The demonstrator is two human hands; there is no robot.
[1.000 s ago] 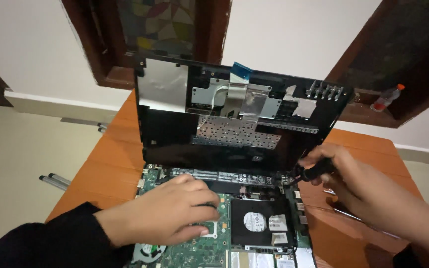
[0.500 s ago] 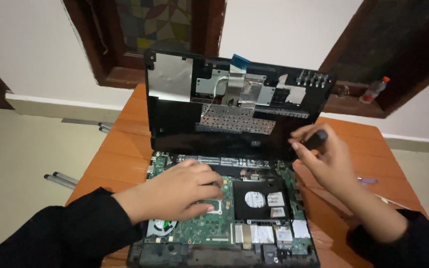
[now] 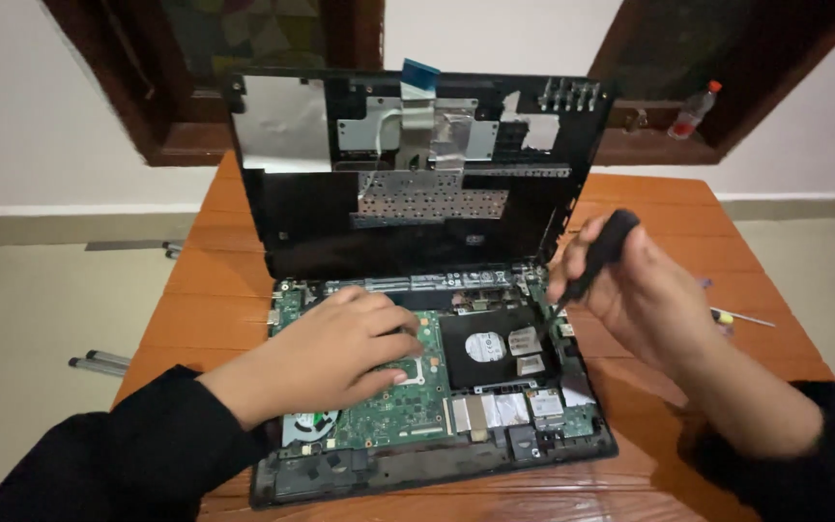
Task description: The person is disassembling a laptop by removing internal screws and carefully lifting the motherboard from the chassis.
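Working inside an opened laptop (image 3: 417, 387) on a wooden table (image 3: 215, 280).

The left hand (image 3: 340, 353) was laid flat, fingers loosely spread, on the green circuit board (image 3: 388, 411) beside the black hard drive (image 3: 495, 348). A black-handled screwdriver (image 3: 596, 256) was gripped in the closed right hand (image 3: 640, 290), its tip angled down at the laptop's right hinge corner. The lifted upper cover (image 3: 408, 174) was stood upright behind both hands.
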